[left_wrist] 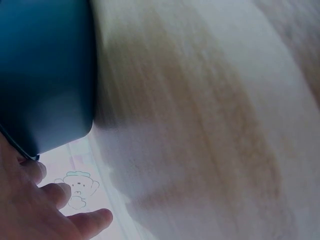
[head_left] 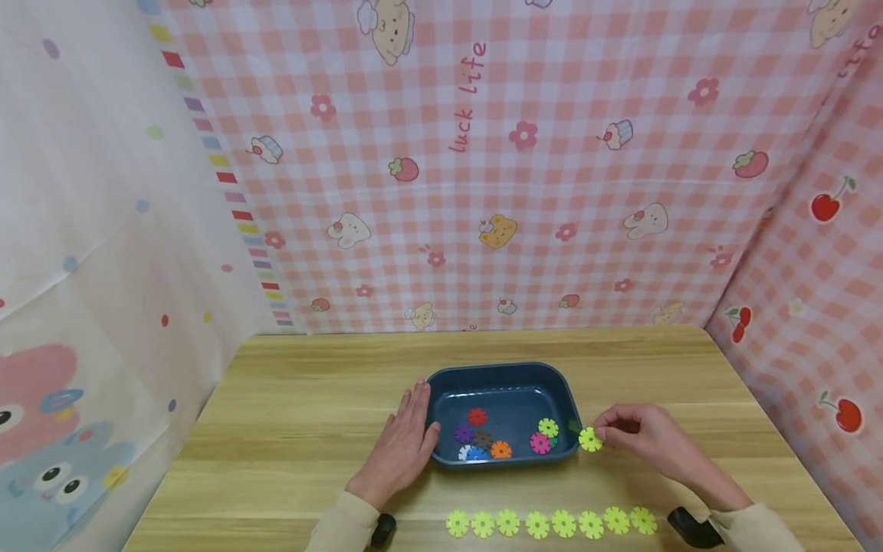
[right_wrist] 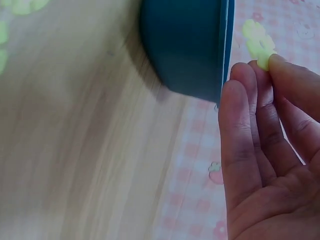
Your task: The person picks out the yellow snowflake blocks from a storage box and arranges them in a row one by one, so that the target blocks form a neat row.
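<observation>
A dark blue rectangular tub (head_left: 507,373) stands on the table, with several coloured notched discs inside, among them a red disc (head_left: 477,416), an orange disc (head_left: 500,450) and a pink disc (head_left: 540,443). My left hand (head_left: 403,441) rests against the tub's left rim, fingers fairly straight. Between thumb and fingertips, my right hand (head_left: 641,433) pinches a yellow-green notched disc (head_left: 589,439) just beside the tub's right wall. In the right wrist view the pinched disc (right_wrist: 259,42) shows near the tub's rim. In the left wrist view the left fingers (left_wrist: 90,222) spread beside the tub (left_wrist: 47,75).
Along the table's front runs a row of several yellow-green discs (head_left: 537,525). The wooden table (head_left: 297,406) meets a pink checked cloth (head_left: 524,253) at the back. More cloth hangs at both sides.
</observation>
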Motion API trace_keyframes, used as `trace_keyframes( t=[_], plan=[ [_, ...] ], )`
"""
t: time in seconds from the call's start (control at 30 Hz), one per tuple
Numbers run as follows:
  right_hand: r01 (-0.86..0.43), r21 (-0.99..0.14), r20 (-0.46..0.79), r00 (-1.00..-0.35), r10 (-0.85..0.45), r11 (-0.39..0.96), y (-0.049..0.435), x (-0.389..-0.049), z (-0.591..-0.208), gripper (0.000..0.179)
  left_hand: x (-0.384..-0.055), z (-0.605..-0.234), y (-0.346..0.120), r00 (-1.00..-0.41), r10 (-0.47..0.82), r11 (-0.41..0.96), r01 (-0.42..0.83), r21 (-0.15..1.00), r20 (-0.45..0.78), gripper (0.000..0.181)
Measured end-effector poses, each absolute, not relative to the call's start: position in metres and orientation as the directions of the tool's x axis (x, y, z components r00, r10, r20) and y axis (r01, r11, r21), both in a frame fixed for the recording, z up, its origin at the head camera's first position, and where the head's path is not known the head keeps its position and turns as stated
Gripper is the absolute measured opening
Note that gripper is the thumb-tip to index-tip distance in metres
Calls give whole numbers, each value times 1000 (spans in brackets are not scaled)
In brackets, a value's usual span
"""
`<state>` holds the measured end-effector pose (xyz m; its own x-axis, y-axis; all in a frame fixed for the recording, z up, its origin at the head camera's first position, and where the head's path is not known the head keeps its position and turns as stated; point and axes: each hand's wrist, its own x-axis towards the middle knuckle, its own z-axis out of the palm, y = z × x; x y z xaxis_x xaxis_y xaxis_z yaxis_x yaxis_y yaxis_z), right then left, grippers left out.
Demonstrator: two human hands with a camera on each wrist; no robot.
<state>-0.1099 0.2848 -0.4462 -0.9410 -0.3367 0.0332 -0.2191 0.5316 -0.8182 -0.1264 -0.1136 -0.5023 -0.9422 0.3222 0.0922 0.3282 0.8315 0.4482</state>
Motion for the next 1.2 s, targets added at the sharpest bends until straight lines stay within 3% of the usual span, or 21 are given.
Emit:
trace_keyframes(
  t=[0.6,0.93,1.2],
  plan=[
    [-89,-815,-101,-952,-291,572,339,-77,-464,19,-128,-504,-114,-940,324,826,338,452,110,65],
    [-64,-790,-137,-951,-277,610,369,-57,-486,16,-127,-505,-113,-947,309,831,313,459,85,66],
    [95,-822,-283,-924,-258,561,379,-52,-500,21,-126,-504,-114,-946,313,830,316,460,85,66]
  ],
)
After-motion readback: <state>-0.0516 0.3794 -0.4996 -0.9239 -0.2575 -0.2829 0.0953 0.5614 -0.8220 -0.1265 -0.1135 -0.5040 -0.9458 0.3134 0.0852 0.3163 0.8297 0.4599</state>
